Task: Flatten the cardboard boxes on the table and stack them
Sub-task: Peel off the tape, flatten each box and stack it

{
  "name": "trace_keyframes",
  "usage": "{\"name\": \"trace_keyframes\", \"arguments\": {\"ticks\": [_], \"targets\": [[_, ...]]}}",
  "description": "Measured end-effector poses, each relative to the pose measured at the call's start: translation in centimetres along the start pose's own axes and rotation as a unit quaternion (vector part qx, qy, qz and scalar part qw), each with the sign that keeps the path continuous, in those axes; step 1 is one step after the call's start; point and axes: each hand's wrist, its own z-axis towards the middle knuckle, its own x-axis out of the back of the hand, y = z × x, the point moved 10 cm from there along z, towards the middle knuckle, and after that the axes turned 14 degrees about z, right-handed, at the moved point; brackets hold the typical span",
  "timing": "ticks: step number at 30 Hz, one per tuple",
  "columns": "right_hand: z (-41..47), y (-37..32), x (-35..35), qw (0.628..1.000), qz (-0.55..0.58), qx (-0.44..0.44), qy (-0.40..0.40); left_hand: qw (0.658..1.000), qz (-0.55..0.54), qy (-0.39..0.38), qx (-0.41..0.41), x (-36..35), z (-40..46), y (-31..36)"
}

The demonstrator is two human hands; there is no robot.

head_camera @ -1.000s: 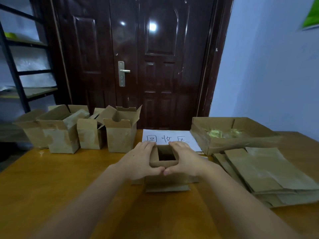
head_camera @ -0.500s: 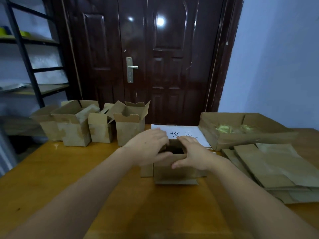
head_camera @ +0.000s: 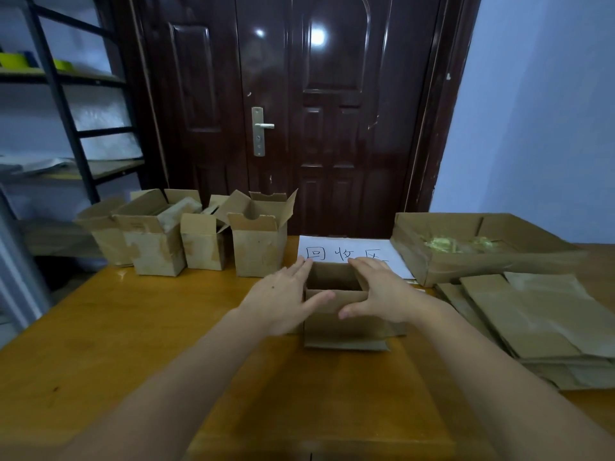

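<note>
A small brown cardboard box (head_camera: pixel 342 327) stands upright in the middle of the wooden table (head_camera: pixel 133 344), its top open. My left hand (head_camera: pixel 283 301) lies flat against its left side, fingers straight and thumb on the front top edge. Against the right side lies my right hand (head_camera: pixel 379 294), fingers straight and reaching over the rim, thumb on the front face. Several more open boxes (head_camera: pixel 259 237) stand in a row at the back left. A stack of flattened boxes (head_camera: pixel 539 324) lies at the right.
A white sheet with handwritten characters (head_camera: pixel 349 252) lies behind the held box. A wide shallow cardboard tray (head_camera: pixel 479 261) with yellowish scraps sits at the back right. Behind the table are a dark door (head_camera: pixel 299 111) and, at left, a metal shelf rack (head_camera: pixel 60 94).
My hands have spread apart from the top of the box to its two sides, and the box opening now looks wider. The camera has tilted and shifted slightly.
</note>
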Motion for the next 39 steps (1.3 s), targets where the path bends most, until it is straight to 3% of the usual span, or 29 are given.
{"name": "trace_keyframes", "arguments": {"ticks": [3,6,13,17,20,29,35,37,39], "targets": [[0.0,0.0,0.0,1.000,-0.006,-0.001,0.001,0.992,-0.118,-0.015,0.044,-2.2,0.1,0.6],[0.0,0.0,-0.1,1.000,-0.017,-0.002,-0.002,0.984,-0.168,0.005,0.065,-1.9,0.8,0.0],[-0.4,-0.6,0.0,0.998,-0.065,0.011,-0.021,0.980,-0.186,-0.017,0.067,-1.9,2.3,1.3],[-0.7,-2.9,-0.3,0.979,-0.168,0.107,-0.035,0.985,-0.162,-0.016,0.064,-2.0,2.2,1.1],[-0.8,-3.4,-0.3,0.965,-0.226,0.119,-0.055,0.987,-0.148,-0.020,0.063,-1.8,2.1,1.2],[-2.7,-2.6,5.1,0.943,-0.314,0.102,0.038,0.985,-0.155,-0.026,0.070,-1.1,1.5,1.5],[-4.6,1.3,4.0,0.956,-0.277,0.017,0.096,0.986,-0.152,-0.024,0.063,-0.7,1.2,1.8],[-4.7,2.7,2.6,0.976,-0.192,-0.021,0.097,0.986,-0.156,-0.019,0.062,-0.7,1.2,1.8],[-4.8,4.0,0.9,0.993,-0.039,-0.065,0.093,0.985,-0.158,-0.014,0.062,-0.9,1.4,1.8]]}}
